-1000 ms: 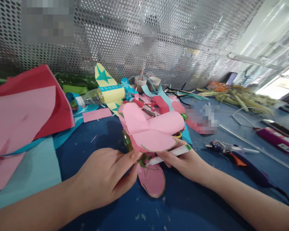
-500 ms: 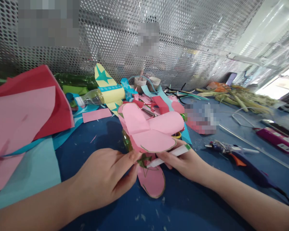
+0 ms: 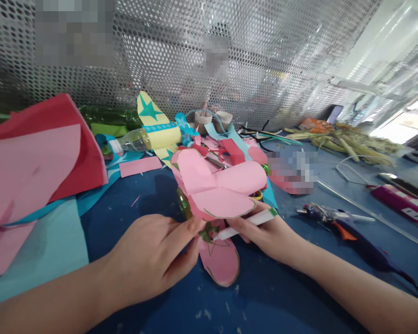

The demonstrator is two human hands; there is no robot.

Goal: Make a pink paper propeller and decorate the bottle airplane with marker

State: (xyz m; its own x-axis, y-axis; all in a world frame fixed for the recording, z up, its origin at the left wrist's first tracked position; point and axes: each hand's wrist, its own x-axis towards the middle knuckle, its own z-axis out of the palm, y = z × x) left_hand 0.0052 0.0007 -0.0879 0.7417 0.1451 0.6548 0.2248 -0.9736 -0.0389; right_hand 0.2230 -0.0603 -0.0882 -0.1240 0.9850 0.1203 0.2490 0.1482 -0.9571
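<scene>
In front of me is a pink paper airplane model [image 3: 226,183] with rounded wings, wrapped around a green bottle [image 3: 184,204]. My left hand [image 3: 160,248] pinches its near edge between thumb and forefinger. My right hand [image 3: 264,227] grips a white marker [image 3: 252,222] with a green end. The marker's tip touches the lower pink wing [image 3: 223,264], at a star drawn there in outline. Part of that star is filled in dark green. Brownish-green lines run along the wing edges. Some of the right fingers are hidden behind the paper.
Pink, red and blue paper sheets [image 3: 55,157] lie at left. A yellow paper plane on a clear bottle [image 3: 160,134] stands behind, beside colourful scraps. At right are a glue gun [image 3: 348,232], a purple power strip [image 3: 400,200] and dried husks [image 3: 355,141]. A perforated metal panel [image 3: 153,55] rises behind.
The marker has shifted very slightly, its tip still on the star. Both hands and the pink model otherwise stay in place.
</scene>
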